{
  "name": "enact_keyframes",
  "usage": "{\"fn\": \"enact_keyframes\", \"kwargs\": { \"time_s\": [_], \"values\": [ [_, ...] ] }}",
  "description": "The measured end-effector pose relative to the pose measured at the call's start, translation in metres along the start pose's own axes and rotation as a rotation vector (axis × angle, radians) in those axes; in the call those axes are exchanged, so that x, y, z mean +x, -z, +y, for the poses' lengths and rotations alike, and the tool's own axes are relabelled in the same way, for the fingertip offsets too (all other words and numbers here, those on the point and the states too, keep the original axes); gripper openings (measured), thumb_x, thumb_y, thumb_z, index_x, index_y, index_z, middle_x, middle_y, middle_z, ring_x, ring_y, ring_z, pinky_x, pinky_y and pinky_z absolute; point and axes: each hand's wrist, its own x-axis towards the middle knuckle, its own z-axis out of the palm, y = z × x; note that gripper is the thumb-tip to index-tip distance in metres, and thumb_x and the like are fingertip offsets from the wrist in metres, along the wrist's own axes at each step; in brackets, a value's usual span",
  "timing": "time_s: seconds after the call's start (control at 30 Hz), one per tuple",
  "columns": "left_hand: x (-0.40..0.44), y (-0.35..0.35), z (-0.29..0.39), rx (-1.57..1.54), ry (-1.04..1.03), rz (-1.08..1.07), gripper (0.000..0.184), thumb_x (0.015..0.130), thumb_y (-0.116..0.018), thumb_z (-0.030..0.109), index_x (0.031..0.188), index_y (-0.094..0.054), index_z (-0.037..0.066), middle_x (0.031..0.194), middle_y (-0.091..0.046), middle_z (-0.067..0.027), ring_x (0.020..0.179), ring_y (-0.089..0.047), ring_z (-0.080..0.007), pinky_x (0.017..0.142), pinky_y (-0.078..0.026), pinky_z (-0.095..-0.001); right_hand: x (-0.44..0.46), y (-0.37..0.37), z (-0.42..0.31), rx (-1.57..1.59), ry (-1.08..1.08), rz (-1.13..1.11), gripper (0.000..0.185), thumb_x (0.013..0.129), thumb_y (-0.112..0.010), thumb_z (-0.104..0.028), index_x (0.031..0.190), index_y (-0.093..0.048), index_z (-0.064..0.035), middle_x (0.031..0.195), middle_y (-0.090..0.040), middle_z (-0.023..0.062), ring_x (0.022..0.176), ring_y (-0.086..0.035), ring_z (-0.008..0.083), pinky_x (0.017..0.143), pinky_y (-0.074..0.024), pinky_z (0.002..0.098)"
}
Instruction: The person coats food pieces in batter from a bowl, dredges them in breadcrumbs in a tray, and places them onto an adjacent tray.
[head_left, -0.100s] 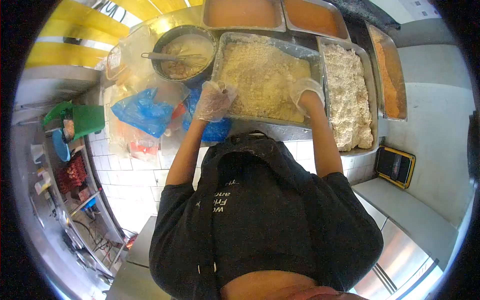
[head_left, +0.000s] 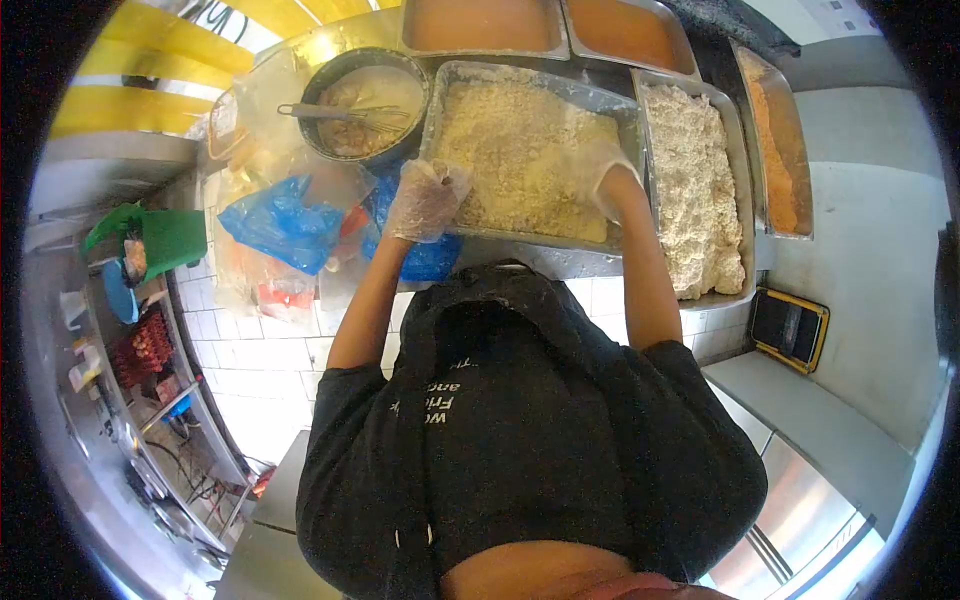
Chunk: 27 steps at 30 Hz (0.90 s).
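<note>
A deep metal tray (head_left: pixel 436 115) holds a yellowish crumbly flour mix (head_left: pixel 530 150). My left hand (head_left: pixel 433 200), in a clear plastic glove, is closed on the tray's near left rim. My right hand (head_left: pixel 600 178), gloved too, reaches over the right side of the mix; its fingers are smeared by motion against the flour, so their shape is unclear. Left of the tray stands a dark bowl (head_left: pixel 314 72) of pale liquid with pieces in it and a whisk (head_left: pixel 370 116) lying across. Blue plastic bags (head_left: pixel 290 222) lie left of my left hand.
To the right is a tray of lumpy pale breaded pieces (head_left: pixel 695 190), then a tray of orange powder (head_left: pixel 778 150). Two trays of orange-brown contents (head_left: pixel 480 25) stand at the back. A green bin (head_left: pixel 175 243) is at the far left, and a black-and-yellow framed object (head_left: pixel 790 328) lies lower right.
My right hand has moved slightly left and up over the flour mix. My left hand stays at the tray's rim.
</note>
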Motion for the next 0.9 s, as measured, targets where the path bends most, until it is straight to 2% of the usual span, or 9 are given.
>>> {"fn": "enact_keyframes", "kwargs": {
  "time_s": [0.03,0.1,0.23,0.33,0.43,0.53,0.7,0.77,0.9],
  "values": [
    [0.001,-0.006,0.002,0.0,0.035,-0.088,0.034,0.093,-0.064,0.033,0.07,-0.061,0.008,0.071,-0.063,-0.0182,0.069,-0.059,-0.0402,0.066,-0.043,-0.0497,0.009,0.004,0.001,0.246,0.045,-0.169,0.045,0.089,-0.067,-0.054,0.073,-0.067,-0.0121,0.07,-0.063,0.0091,0.055,-0.057,0.0203,0.053,-0.0492,0.041],
    [0.002,-0.013,0.002,0.005,0.058,-0.181,0.029,0.096,-0.06,0.033,0.078,-0.06,0.011,0.078,-0.063,-0.0151,0.076,-0.057,-0.0374,0.07,-0.04,-0.0477,0.044,-0.035,0.011,0.74,0.243,-0.355,0.044,0.089,-0.068,-0.055,0.08,-0.065,-0.0116,0.063,-0.048,0.0007,0.049,-0.044,0.0142,0.048,-0.0409,0.0353],
    [0.008,-0.013,0.002,-0.106,0.082,-0.205,0.028,0.095,-0.061,0.031,0.078,-0.061,0.009,0.076,-0.063,-0.0149,0.072,-0.057,-0.0367,0.068,-0.04,-0.0464,0.035,-0.049,-0.006,0.644,0.032,-0.294,0.04,0.093,-0.065,-0.053,0.092,-0.066,-0.0134,0.062,-0.042,-0.0017,0.048,-0.04,0.0116,0.046,-0.0366,0.0313],
    [0.012,-0.005,0.012,-0.206,0.189,-0.152,0.032,0.091,-0.064,0.028,0.07,-0.061,0.004,0.069,-0.06,-0.0203,0.064,-0.058,-0.0402,0.063,-0.042,-0.0481,0.055,-0.047,0.018,0.839,0.253,-0.208,0.037,0.095,-0.063,-0.051,0.099,-0.064,-0.0139,0.061,-0.039,-0.0037,0.049,-0.042,0.0114,0.046,-0.0356,0.0309],
    [0.007,-0.005,0.018,-0.326,0.198,-0.025,0.036,0.087,-0.065,0.026,0.063,-0.06,0.0,0.063,-0.056,-0.0255,0.057,-0.059,-0.0431,0.056,-0.043,-0.0502,0.044,-0.035,0.027,0.462,-0.125,-0.212,0.03,0.102,-0.052,-0.035,0.095,-0.069,-0.0102,0.079,-0.068,0.0082,0.07,-0.062,0.0218,0.063,-0.0491,0.0389],
    [0.012,-0.001,0.012,-0.304,0.132,-0.024,0.036,0.087,-0.065,0.026,0.062,-0.059,0.001,0.062,-0.056,-0.0252,0.056,-0.059,-0.0415,0.055,-0.043,-0.0499,0.105,-0.052,0.089,0.245,0.394,-0.488,0.048,0.094,-0.06,-0.055,0.117,-0.068,-0.0133,0.084,-0.068,0.0098,0.067,-0.062,0.0197,0.056,-0.0469,0.0405],
    [0.007,-0.021,0.004,-0.242,0.149,0.005,0.032,0.088,-0.065,0.028,0.066,-0.061,0.005,0.064,-0.058,-0.0223,0.061,-0.059,-0.0402,0.058,-0.042,-0.049,0.077,-0.092,0.085,-0.251,-0.019,0.455,0.054,0.092,-0.057,-0.05,0.118,-0.069,-0.0032,0.117,-0.067,0.0293,0.11,-0.066,0.0438,0.093,-0.0528,0.0502],
    [0.003,-0.007,0.011,0.081,-0.126,0.127,0.031,0.089,-0.067,0.028,0.069,-0.059,0.005,0.065,-0.06,-0.0164,0.066,-0.06,-0.0367,0.063,-0.043,-0.0463,0.046,-0.066,0.052,-0.193,-0.044,0.435,0.058,0.09,-0.058,-0.053,0.119,-0.069,-0.0026,0.121,-0.066,0.0291,0.114,-0.065,0.0429,0.096,-0.0523,0.0487],
    [0.006,-0.006,0.01,0.013,0.006,-0.162,0.025,0.088,-0.068,0.022,0.07,-0.06,0.006,0.071,-0.066,-0.0141,0.071,-0.065,-0.0362,0.067,-0.048,-0.0484,0.025,-0.041,0.05,-0.022,-0.074,0.109,0.067,0.085,-0.064,-0.059,0.125,-0.067,-0.0041,0.125,-0.066,0.0252,0.114,-0.065,0.0393,0.095,-0.0526,0.0467]
  ]
}}
